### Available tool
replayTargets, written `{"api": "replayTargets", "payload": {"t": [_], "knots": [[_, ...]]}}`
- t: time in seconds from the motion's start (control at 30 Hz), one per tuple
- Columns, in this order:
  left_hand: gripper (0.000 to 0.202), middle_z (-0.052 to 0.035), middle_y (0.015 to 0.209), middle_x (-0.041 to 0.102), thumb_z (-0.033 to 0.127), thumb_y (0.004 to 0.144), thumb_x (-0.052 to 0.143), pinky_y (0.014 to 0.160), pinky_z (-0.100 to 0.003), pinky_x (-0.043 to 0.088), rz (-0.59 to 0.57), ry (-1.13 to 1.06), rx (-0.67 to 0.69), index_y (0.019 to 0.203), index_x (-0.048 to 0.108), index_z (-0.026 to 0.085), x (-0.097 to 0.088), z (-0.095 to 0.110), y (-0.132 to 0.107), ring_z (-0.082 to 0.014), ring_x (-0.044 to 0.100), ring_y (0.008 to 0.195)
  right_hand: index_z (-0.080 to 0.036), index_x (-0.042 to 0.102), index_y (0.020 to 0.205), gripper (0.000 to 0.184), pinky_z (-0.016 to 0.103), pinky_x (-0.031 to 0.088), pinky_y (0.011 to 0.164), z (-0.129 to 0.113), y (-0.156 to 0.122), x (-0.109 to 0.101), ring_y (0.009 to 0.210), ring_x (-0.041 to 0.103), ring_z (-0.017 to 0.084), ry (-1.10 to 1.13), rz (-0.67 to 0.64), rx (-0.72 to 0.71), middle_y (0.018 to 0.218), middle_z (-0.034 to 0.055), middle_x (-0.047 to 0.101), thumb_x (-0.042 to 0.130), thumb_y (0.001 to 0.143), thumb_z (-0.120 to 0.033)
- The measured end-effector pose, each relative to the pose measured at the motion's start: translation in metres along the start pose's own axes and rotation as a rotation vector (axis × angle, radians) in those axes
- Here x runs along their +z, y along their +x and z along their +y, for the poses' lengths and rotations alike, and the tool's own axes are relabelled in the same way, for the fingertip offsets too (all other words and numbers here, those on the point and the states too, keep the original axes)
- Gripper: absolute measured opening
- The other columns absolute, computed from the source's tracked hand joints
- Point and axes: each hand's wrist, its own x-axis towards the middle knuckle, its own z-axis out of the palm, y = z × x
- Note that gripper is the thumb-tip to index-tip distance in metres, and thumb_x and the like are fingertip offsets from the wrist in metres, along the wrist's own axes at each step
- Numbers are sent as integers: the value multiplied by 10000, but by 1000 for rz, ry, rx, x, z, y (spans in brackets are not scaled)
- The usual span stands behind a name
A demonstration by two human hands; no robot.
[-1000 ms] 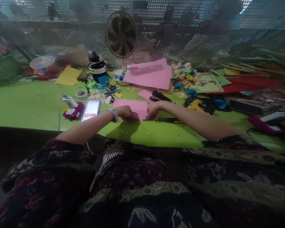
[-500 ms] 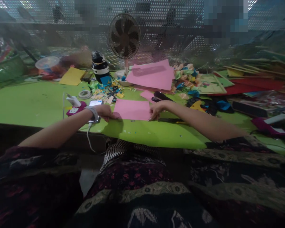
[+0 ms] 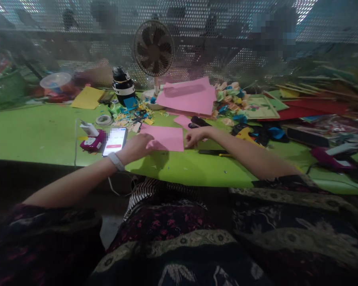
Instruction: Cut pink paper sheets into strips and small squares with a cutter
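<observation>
A pink paper sheet lies flat on the green table in front of me. My left hand, with a white band on its wrist, rests on the sheet's near left corner with its fingers lying flat. My right hand touches the sheet's right edge with bent fingers pressed on the paper. A lit phone lies just left of my left hand, beside a pink charger block.
A small fan, a black bottle, a stack of pink sheets, paper scraps, a tape roll and a black pen crowd the table. Red and green sheets and tools lie at right.
My left hand slid from the phone's side onto the sheet's left corner. My right hand shifted slightly up along the right edge. The phone screen is now uncovered.
</observation>
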Motion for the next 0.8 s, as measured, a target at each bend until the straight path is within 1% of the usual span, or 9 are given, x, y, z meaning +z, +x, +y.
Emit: {"api": "replayTargets", "payload": {"t": [0.07,0.17,0.23,0.3,0.37,0.43,0.57,0.7,0.8], "knots": [[720,-140,1724,341,602,1012,518,1256,-556,281,-24,18,194,1628,409,246,23,19,-3,-372,312,1583,-174,652,759,371,309,487,719,0,-7,1,770,683,195,-28,215,10,795,56,728,777,855,-510],[847,-153,1774,143,687,1031,389,1285,-638,145,-106,25,247,1708,207,213,48,31,0,-393,115,1639,-179,709,897,249,302,458,686,10,-35,4,775,688,196,-100,489,-11,912,76,773,638,951,-411],[860,-139,1778,121,715,1031,339,1291,-639,114,-107,18,266,1717,163,227,55,29,5,-386,102,1642,-191,736,985,232,310,447,688,26,-62,9,835,700,221,-181,543,-21,981,79,783,636,933,-394],[865,-127,1778,133,735,1024,326,1293,-634,110,-85,9,287,1718,153,249,59,25,10,-381,116,1641,-206,755,1052,246,319,453,702,46,-88,21,904,707,255,-281,490,-18,1041,87,782,694,868,-358],[867,-126,1776,148,740,1020,336,1292,-636,115,-63,5,298,1717,162,254,60,21,13,-386,122,1640,-218,758,1105,348,330,458,681,65,-107,38,926,703,286,-381,451,21,1089,97,776,779,768,-305],[858,-126,1775,157,729,1024,353,1293,-637,111,-41,6,309,1715,179,252,62,20,14,-388,119,1639,-221,765,1061,318,349,455,650,76,-115,57,884,695,296,-470,450,64,1038,107,769,772,743,-223],[807,-106,1769,201,696,1042,356,1306,-607,102,-6,-6,320,1709,207,267,62,20,14,-355,157,1639,-181,747,978,226,393,474,721,80,-111,83,946,686,327,-534,572,64,1028,154,741,650,787,-112],[801,-111,1766,209,701,1043,343,1310,-596,103,-11,-13,308,1702,241,255,61,22,17,-337,163,1640,-176,735,1031,233,403,496,785,78,-92,87,962,672,319,-382,664,-41,1056,147,733,667,811,-207],[812,-105,1772,183,710,1038,346,1310,-600,101,-6,-12,276,1700,249,250,61,24,17,-349,147,1642,-190,724,1136,291,418,505,879,77,-76,90,1022,664,304,-253,791,-82,1139,132,724,649,872,-287]]}}
